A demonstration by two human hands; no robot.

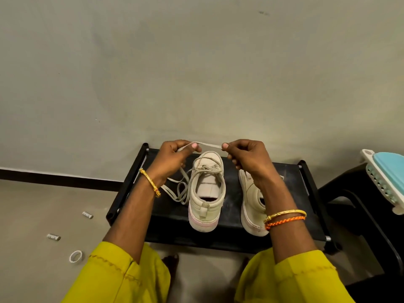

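Two cream sneakers stand heel toward me on a low black rack [290, 193]. The left sneaker [206, 193] is in full view, its lace partly threaded. The right sneaker [251, 206] is partly hidden behind my right forearm. A cream shoelace [209, 145] is stretched level above the left sneaker's toe. My left hand [175, 156] pinches it at one side and my right hand [247, 156] pinches it at the other. The slack of the lace [178, 189] loops down onto the rack beside the left sneaker.
The rack stands against a grey wall [196, 62]. A black chair [360, 204] carrying a white and blue plastic item [387, 178] is at the right. On the floor at left lie two small silver cylinders [87, 214] [53, 237] and a white ring [76, 256].
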